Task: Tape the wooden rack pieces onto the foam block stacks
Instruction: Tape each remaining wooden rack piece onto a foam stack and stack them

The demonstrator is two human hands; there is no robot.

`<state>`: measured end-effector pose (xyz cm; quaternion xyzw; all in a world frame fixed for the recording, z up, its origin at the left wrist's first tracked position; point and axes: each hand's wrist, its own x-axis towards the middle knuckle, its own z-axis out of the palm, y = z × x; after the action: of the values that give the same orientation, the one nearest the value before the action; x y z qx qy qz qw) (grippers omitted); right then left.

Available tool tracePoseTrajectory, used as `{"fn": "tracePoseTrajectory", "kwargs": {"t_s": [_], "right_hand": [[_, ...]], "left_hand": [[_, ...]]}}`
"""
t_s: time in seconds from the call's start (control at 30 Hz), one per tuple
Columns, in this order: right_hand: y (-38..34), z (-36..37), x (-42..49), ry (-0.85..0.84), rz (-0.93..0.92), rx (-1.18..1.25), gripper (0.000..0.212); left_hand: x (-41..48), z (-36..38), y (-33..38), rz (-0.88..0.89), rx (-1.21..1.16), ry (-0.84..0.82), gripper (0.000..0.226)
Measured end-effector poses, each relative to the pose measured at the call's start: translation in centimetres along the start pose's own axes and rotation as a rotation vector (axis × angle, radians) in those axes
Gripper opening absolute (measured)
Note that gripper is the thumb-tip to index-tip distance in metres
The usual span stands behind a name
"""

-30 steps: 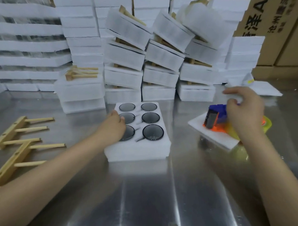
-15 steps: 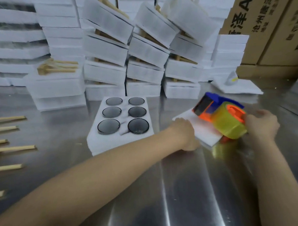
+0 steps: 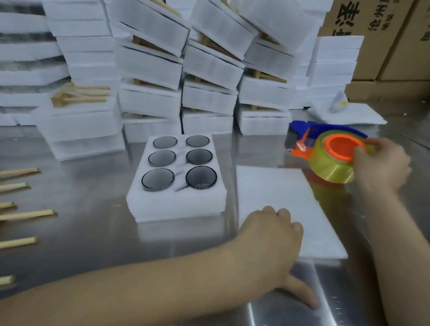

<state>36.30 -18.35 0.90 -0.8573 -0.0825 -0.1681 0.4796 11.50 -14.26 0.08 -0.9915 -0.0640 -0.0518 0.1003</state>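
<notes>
A white foam block stack with several dark round glass pieces set in its top stands mid-table. To its right lies a flat white foam sheet. My left hand grips the sheet's near left corner, fingers curled on top and thumb on the table. My right hand holds an orange and blue tape dispenser with a yellowish tape roll, lifted just beyond the sheet's far right corner. Wooden rack pieces lie at the left edge.
Tall, partly leaning piles of taped foam blocks fill the back of the steel table. A lower pile at back left carries a wooden rack. Cardboard boxes stand at back right. Another foam sheet lies behind the dispenser.
My right hand lifted the tape dispenser off the foam sheet. My left hand crossed from the foam block to the sheet and pulled it nearer, flat on the table.
</notes>
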Motion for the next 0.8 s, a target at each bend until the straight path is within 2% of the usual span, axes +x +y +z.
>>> {"fn": "tracePoseTrajectory", "kwargs": {"t_s": [0.07, 0.13, 0.17, 0.2, 0.27, 0.3, 0.37, 0.4, 0.43, 0.47, 0.5, 0.57, 0.6, 0.67, 0.73, 0.8], "right_hand": [[-0.2, 0.4, -0.3, -0.034, -0.01, -0.027, 0.034], [-0.4, 0.8, -0.6, -0.118, -0.015, 0.017, 0.031], [-0.7, 1.0, -1.0, -0.17, -0.015, 0.046, 0.03], [-1.1, 1.1, -1.4, -0.206, -0.014, 0.062, 0.031], [-2.1, 1.4, -2.3, -0.193, -0.07, 0.047, 0.032], [-2.6, 1.4, -2.8, -0.152, -0.137, 0.058, 0.032], [-3.5, 1.0, -3.4, -0.065, -0.274, 0.258, 0.033], [-4.0, 0.6, -3.7, -0.035, -0.3, 0.424, 0.034], [-4.5, 0.3, -3.8, -0.012, -0.278, 0.612, 0.033], [-5.0, 0.1, -4.1, -0.009, -0.206, 0.815, 0.032], [-5.6, 0.0, -4.8, -0.045, -0.119, 0.985, 0.029], [-7.1, 0.5, -7.2, -0.302, -0.02, 1.085, 0.025], [-7.8, 1.1, -8.7, -0.499, -0.026, 1.016, 0.024], [-8.4, 2.5, -11.9, -0.867, -0.117, 0.778, 0.03], [-8.4, 3.8, -14.4, -1.022, -0.192, 0.643, 0.06], [-8.3, 4.9, -15.7, -1.024, -0.192, 0.694, 0.085]], "left_hand": [[-2.0, -0.9, 0.5, 0.061, 0.056, -0.029, 0.058], [-4.1, -1.5, 1.0, 0.071, 0.046, -0.189, 0.025], [-5.1, -1.3, 1.2, 0.074, 0.052, -0.206, 0.022], [-6.3, -1.6, 1.3, 0.067, 0.104, -0.208, 0.032], [-8.1, -3.1, 0.9, 0.019, 0.098, -0.186, 0.025], [-8.7, -3.7, 0.3, 0.029, 0.049, -0.124, 0.02], [-9.1, -6.1, -2.2, -0.033, -0.238, 0.038, 0.01], [-9.0, -6.7, -4.3, -0.123, -0.393, 0.182, 0.006], [-8.7, -7.2, -6.6, -0.273, -0.537, 0.393, 0.006], [-8.6, -7.2, -9.2, -0.427, -0.662, 0.607, 0.006], [-8.4, -7.0, -11.2, -0.559, -0.811, 0.75, 0.012], [-7.9, -5.4, -13.4, -0.645, -1.261, 0.871, 0.029], [-7.7, -4.1, -13.7, -0.657, -1.461, 0.908, 0.04], [-7.4, -1.6, -13.4, -0.69, -1.69, 0.959, 0.066], [-7.5, 0.1, -12.8, -0.673, -1.706, 0.947, 0.081], [-7.9, 1.0, -13.1, -0.587, -1.476, 0.927, 0.069]]}}
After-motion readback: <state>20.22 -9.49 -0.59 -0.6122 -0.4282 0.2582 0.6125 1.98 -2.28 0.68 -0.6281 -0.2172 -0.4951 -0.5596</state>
